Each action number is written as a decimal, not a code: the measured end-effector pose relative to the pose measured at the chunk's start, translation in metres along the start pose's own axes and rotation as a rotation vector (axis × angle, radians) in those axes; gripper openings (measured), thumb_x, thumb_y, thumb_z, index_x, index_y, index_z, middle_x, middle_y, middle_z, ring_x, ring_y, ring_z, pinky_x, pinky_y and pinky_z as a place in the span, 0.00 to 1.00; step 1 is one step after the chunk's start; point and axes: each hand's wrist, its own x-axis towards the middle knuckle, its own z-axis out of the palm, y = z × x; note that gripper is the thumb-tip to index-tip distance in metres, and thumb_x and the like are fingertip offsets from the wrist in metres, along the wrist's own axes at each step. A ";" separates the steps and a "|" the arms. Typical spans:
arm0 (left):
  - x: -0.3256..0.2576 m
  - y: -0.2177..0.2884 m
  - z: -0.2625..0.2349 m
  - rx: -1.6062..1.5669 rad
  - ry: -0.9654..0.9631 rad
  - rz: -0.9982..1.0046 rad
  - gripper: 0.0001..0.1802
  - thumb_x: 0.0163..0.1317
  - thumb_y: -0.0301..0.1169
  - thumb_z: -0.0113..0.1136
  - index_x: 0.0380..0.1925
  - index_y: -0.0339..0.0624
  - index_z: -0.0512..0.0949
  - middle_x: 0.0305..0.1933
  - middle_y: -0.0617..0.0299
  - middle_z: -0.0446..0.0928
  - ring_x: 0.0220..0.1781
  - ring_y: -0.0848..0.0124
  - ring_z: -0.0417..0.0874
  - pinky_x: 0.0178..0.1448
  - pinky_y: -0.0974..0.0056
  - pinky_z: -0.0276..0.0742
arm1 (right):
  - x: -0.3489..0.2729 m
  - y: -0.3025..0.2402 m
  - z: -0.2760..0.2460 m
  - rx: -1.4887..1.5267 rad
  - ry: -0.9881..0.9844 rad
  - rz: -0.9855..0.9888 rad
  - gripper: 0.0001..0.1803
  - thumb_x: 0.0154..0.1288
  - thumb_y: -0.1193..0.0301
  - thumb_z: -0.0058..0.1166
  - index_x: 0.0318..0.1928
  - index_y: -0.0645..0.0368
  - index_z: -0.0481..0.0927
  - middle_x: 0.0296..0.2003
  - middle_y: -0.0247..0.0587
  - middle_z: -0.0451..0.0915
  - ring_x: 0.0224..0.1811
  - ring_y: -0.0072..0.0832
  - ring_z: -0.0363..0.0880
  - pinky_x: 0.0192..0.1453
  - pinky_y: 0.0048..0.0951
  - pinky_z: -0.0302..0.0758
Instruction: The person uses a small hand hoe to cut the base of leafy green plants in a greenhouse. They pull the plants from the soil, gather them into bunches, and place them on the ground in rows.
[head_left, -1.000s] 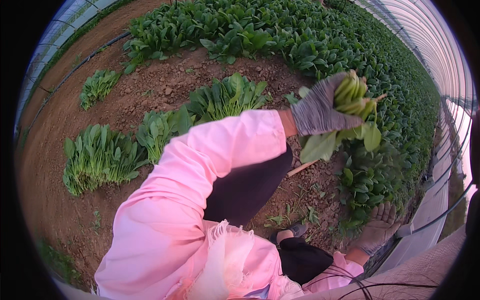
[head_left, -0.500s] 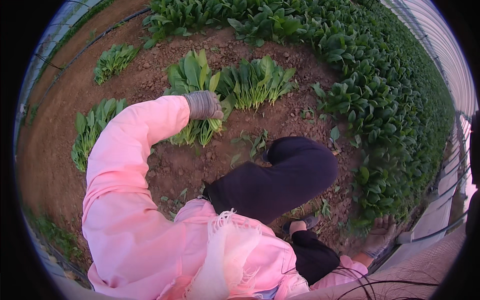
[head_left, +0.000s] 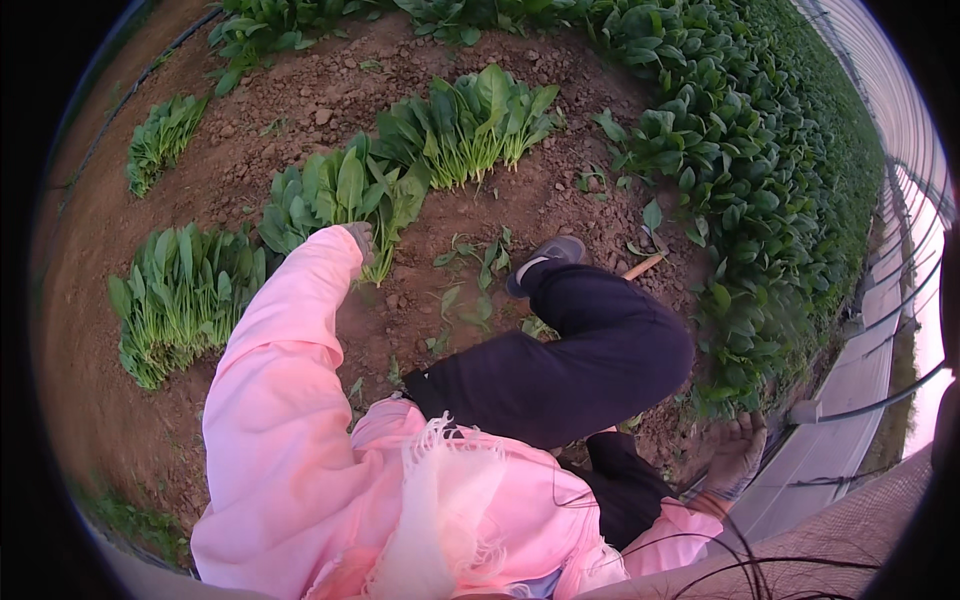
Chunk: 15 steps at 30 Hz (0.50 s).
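Green cut-leaf bundle [head_left: 340, 195] on soil, left hand [head_left: 362, 242] touching its base, grip unclear, right hand [head_left: 735, 452] spread among plants

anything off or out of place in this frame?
Mostly tidy: cut greens sit in neat piles on the soil. Loose leaves lie scattered by the shoe, and a wooden handle lies beside the standing crop.

My left arm stretches forward in its pink sleeve, and my gloved left hand [head_left: 362, 243] is mostly hidden past the cuff. My right hand [head_left: 738, 452], gloved too, hangs low beside my bent knee, fingers spread and pointing down.
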 end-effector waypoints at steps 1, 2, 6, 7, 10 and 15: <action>0.009 0.001 -0.004 0.001 -0.019 0.021 0.11 0.60 0.39 0.51 0.41 0.64 0.79 0.49 0.71 0.79 0.59 0.68 0.75 0.66 0.57 0.65 | -0.002 -0.003 -0.001 -0.003 0.005 0.003 0.25 0.72 0.58 0.54 0.60 0.62 0.72 0.47 0.43 0.80 0.44 0.30 0.78 0.52 0.29 0.76; 0.013 0.008 0.002 -0.008 -0.064 0.016 0.11 0.60 0.39 0.51 0.41 0.64 0.79 0.49 0.72 0.79 0.59 0.69 0.75 0.66 0.57 0.65 | -0.005 -0.003 0.016 -0.004 0.043 0.020 0.24 0.72 0.58 0.55 0.59 0.62 0.72 0.46 0.42 0.80 0.43 0.29 0.78 0.52 0.30 0.76; 0.029 0.005 -0.010 -0.133 -0.172 -0.031 0.12 0.61 0.39 0.49 0.44 0.63 0.78 0.50 0.71 0.78 0.60 0.69 0.75 0.67 0.57 0.65 | -0.007 -0.009 0.030 -0.111 0.061 -0.014 0.25 0.71 0.58 0.56 0.59 0.62 0.73 0.46 0.40 0.80 0.44 0.28 0.77 0.52 0.31 0.76; 0.034 0.000 -0.005 -0.151 0.008 -0.043 0.13 0.61 0.39 0.50 0.44 0.64 0.78 0.49 0.72 0.78 0.58 0.69 0.75 0.66 0.56 0.66 | -0.006 -0.016 0.028 -0.132 0.048 -0.027 0.25 0.71 0.58 0.56 0.60 0.62 0.73 0.46 0.40 0.80 0.44 0.28 0.77 0.52 0.31 0.76; 0.002 -0.054 0.055 -0.187 0.475 -0.121 0.13 0.58 0.40 0.53 0.44 0.66 0.78 0.47 0.74 0.79 0.55 0.70 0.78 0.66 0.54 0.69 | 0.009 -0.010 0.032 -0.124 -0.012 -0.018 0.25 0.72 0.57 0.55 0.60 0.61 0.72 0.47 0.39 0.81 0.45 0.28 0.78 0.53 0.31 0.76; -0.093 -0.124 0.100 -0.384 1.015 -0.386 0.16 0.57 0.41 0.53 0.47 0.66 0.77 0.47 0.75 0.78 0.52 0.70 0.80 0.66 0.52 0.71 | 0.030 0.016 0.068 -0.093 -0.085 0.025 0.25 0.72 0.56 0.55 0.60 0.60 0.72 0.47 0.38 0.81 0.46 0.26 0.78 0.55 0.31 0.75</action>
